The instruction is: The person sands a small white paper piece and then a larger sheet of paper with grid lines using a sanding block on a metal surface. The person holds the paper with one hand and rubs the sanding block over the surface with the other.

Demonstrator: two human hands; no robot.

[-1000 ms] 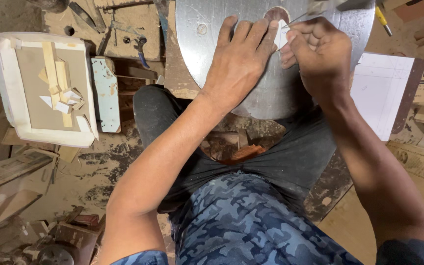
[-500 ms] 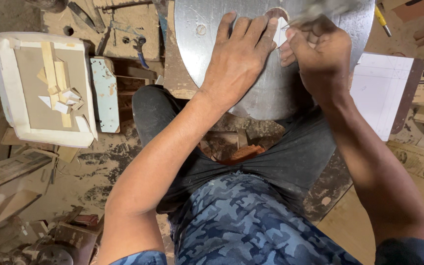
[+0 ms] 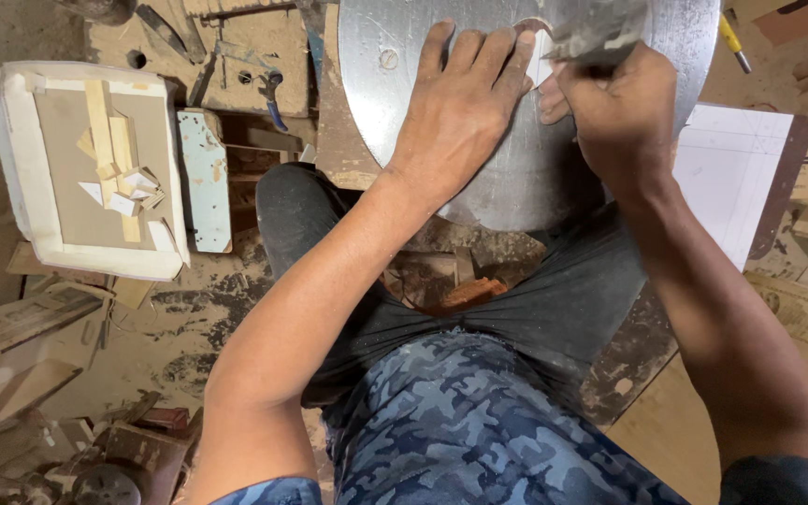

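A large round grey metal disc lies in front of me, over my knees. My left hand rests flat on it, fingers spread, fingertips pressing a small white piece near the disc's far edge. My right hand is closed around a grey tool held right against that white piece. How the tool's working end meets the piece is hidden by my fingers.
A white tray with a brown board and small cut strips sits at left. A pale blue block lies beside it. A white sheet lies at right, a yellow-handled tool above it. Wood scraps and sawdust cover the floor.
My right hand has lifted slightly with the tool, which now shows above my knuckles. My left hand stays flat on the disc.
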